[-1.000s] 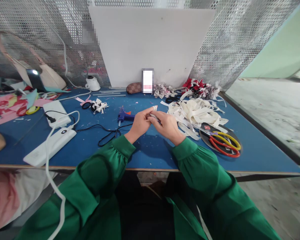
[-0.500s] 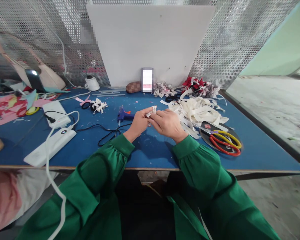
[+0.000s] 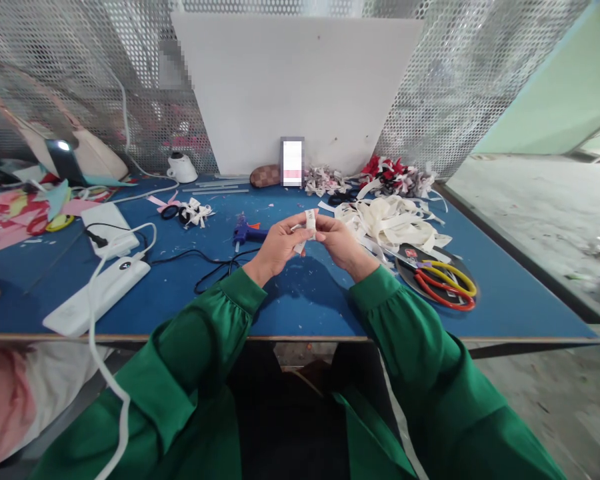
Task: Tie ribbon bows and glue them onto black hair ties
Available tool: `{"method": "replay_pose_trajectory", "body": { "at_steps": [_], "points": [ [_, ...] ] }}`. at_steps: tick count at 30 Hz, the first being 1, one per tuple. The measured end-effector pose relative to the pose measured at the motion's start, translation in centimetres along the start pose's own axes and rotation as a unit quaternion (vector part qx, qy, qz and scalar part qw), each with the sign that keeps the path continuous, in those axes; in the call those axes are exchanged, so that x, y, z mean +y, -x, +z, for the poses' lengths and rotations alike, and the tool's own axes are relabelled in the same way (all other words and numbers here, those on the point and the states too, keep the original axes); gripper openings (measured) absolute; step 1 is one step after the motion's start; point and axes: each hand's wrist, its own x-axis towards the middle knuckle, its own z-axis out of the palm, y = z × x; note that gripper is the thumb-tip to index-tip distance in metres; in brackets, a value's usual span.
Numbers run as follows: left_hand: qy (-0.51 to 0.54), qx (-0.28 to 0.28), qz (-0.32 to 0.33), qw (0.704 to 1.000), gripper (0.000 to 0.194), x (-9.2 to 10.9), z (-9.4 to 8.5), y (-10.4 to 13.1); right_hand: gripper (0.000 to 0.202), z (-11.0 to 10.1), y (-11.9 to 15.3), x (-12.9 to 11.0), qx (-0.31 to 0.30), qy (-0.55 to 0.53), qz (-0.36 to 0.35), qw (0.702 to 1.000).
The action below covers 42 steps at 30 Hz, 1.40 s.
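The left hand (image 3: 276,248) and right hand (image 3: 343,244) grasp a narrow, bent white ribbon (image 3: 311,219) in their fingers, its dark marks perhaps print; pale strips (image 3: 387,222) lie at three o'clock.

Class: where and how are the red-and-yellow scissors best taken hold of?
Probably by the looped handles, coming from the right: they face that way, while the blades point left toward the pile of white strips.
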Motion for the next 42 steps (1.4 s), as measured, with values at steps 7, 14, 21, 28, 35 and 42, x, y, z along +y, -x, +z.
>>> {"method": "replay_pose_trajectory", "body": {
  "at_steps": [7, 14, 21, 28, 35, 42],
  "points": [
    [0.03, -0.012, -0.002, 0.999, 0.07, 0.2, -0.1, 0.0, 0.028, 0.0, 0.0, 0.5, 0.038, 0.059, -0.017, 0.997],
    [0.031, 0.029, 0.025, 0.999, 0.068, 0.6, -0.3, -0.2, 0.033, -1.5, -0.2, 0.0, -0.015, 0.242, -0.031, 0.97],
    [-0.051, 0.057, 0.033, 0.996, 0.063, 0.2, -0.7, -0.5, 0.039, -1.2, 0.1, -0.5, 0.126, 0.193, -0.052, 0.972],
    [-0.127, 0.059, 0.078, 0.987, 0.057, -0.5, -0.5, -0.6, 0.044, -0.3, -0.1, -0.1, 0.131, 0.038, -0.057, 0.989],
    [-0.166, 0.042, 0.082, 0.982, 0.056, -1.8, -0.9, -1.0, 0.048, 1.0, 0.6, -0.7, 0.114, 0.029, -0.125, 0.985],
    [-0.177, 0.033, 0.08, 0.98, 0.049, -2.0, -0.7, -0.9, 0.045, 1.2, 1.0, -0.1, 0.104, 0.083, -0.186, 0.974]
  ]
}}
